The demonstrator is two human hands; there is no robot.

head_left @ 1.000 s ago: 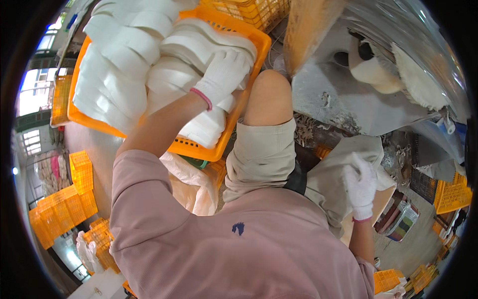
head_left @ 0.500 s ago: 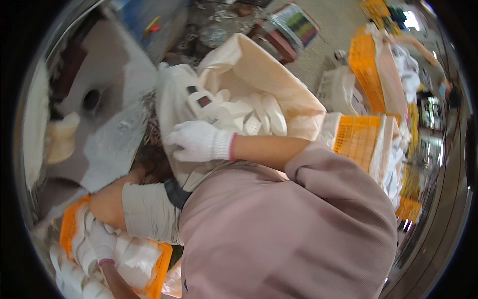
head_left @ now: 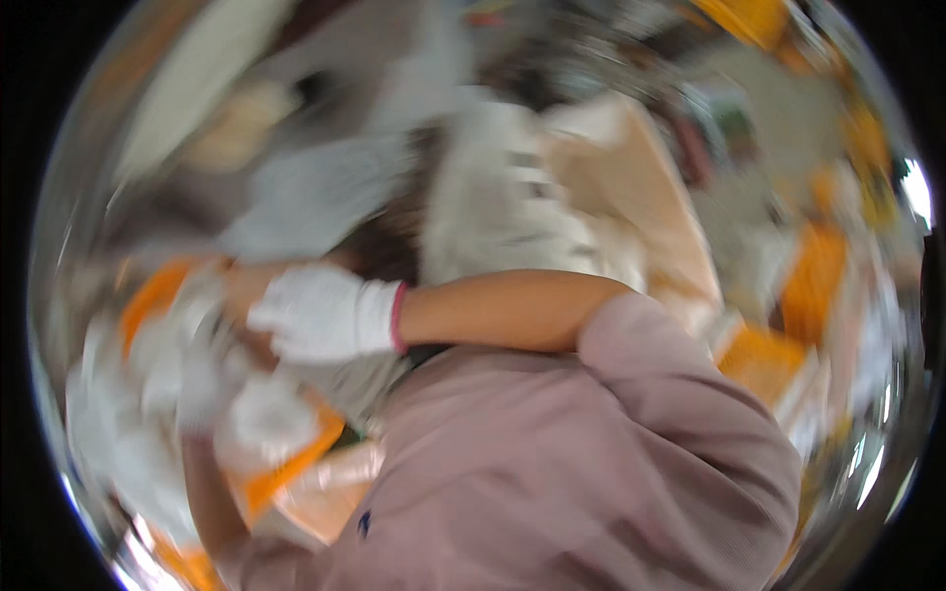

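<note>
My right hand (head_left: 320,315), in a white knit glove with a pink cuff, reaches across my body to the left. It is over my bare knee, close to the orange crate (head_left: 291,468). My left hand (head_left: 205,394), gloved the same way, is down among white pieces (head_left: 266,424) in that crate. Motion smears the fingers of both hands, so I cannot make out whether either one grips anything. The white pieces are too blurred to name. A pale cream sack (head_left: 641,167) gapes beyond my lap, with whitish things inside it.
A grey metal surface (head_left: 310,192) with a dark hole lies at the far left. Further orange crates stand to the right, one near (head_left: 759,360) and one farther off (head_left: 816,281). Boxes and clutter lie on the floor beyond the sack.
My right hand has moved left, from beside the white shoe-like pieces in the sack to near the crate. My view has swung left and blurred. My left hand stays at the crate.
</note>
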